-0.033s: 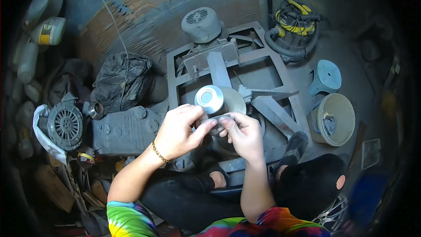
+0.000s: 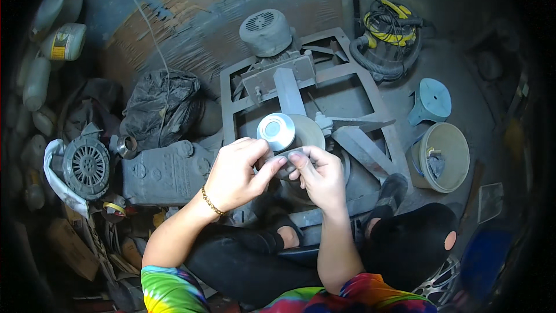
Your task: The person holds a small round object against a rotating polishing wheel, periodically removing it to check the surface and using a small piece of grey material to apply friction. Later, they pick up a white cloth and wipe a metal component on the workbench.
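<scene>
Small grey piece, held by 2 hands at the silver disc

The small grey piece is just on the near side of the silver disc, largely covered by fingers, so its full outline cannot be told. The left hand grasps its left part between thumb and curled fingers; the right hand pinches the other part, thumb on top.

It is probably light, since fingertips alone appear to carry it, and likely stiff, as no sag shows between the 2 grips. Its dull surface looks dusty, which could make it slide a little under bare skin. Its material is unclear, so how fragile it is remains open. The 2 opposite ends seem the best places to hold, with thumbs above, fingers beneath and the tips clear of the pale round wheel just right of the silver disc.

The grey motor stands beyond the silver disc; the light-blue stool is well to its right.
</scene>
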{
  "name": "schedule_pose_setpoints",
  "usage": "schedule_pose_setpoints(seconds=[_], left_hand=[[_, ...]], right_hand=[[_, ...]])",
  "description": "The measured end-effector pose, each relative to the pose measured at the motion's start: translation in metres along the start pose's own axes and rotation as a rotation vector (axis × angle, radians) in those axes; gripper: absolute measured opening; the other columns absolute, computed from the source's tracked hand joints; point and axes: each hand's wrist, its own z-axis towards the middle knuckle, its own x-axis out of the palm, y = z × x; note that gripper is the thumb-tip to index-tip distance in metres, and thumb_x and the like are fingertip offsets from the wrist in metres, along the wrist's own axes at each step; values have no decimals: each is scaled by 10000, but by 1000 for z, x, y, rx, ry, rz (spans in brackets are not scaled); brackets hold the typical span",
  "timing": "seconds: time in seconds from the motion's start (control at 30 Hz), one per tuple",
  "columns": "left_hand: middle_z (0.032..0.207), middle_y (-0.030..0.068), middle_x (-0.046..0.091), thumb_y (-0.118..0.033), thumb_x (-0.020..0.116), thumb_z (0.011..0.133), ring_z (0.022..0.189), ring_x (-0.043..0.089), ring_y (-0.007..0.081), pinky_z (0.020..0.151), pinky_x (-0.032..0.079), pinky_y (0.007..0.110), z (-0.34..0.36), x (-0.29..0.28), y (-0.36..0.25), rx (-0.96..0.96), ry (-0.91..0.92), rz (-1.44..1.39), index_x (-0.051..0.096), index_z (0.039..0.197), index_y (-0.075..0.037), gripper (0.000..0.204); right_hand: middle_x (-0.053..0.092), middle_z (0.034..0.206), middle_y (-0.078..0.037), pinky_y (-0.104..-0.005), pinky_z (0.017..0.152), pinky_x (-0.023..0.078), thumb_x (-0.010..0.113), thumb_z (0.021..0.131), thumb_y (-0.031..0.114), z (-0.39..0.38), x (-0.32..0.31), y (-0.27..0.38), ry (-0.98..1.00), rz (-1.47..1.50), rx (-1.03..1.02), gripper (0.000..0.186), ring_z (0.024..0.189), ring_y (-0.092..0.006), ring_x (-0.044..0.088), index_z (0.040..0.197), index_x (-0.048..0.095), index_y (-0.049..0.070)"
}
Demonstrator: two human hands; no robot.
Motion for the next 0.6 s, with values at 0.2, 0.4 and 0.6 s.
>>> schedule_pose_setpoints(seconds=[0.2, 0.4, 0.6], left_hand=[[624, 102, 516, -105, 759, 822, 577, 506, 296, 551, 411, 387, 2, 6, 4, 85, -74, 206, 535, 695, -33, 267], [656, 94, 531, -117, 751, 816, 609, 520, 294, 569, 452, 392, 2, 2, 3, 96, -13, 290, 557, 739, -59, 216], [651, 90, 528, -116, 755, 810, 605, 517, 288, 561, 447, 391, 2, 2, 5, 101, -4, 287, 556, 735, -61, 219]], right_hand=[[667, 682, -19, -216, 544, 483, 749, 923, 237, 13, 9, -11, -139, 99, 17, 256, 592, -48, 602, 886, 714, -13], [659, 659, -27, -213, 506, 455, 769, 903, 268, 18, 5, -14, -109, 61, 93, 282, 546, -47, 581, 873, 716, -8], [648, 637, -24, -212, 492, 443, 777, 894, 282, 21, 1, -13, -53, 63, 137, 292, 511, -53, 572, 849, 712, 1]])
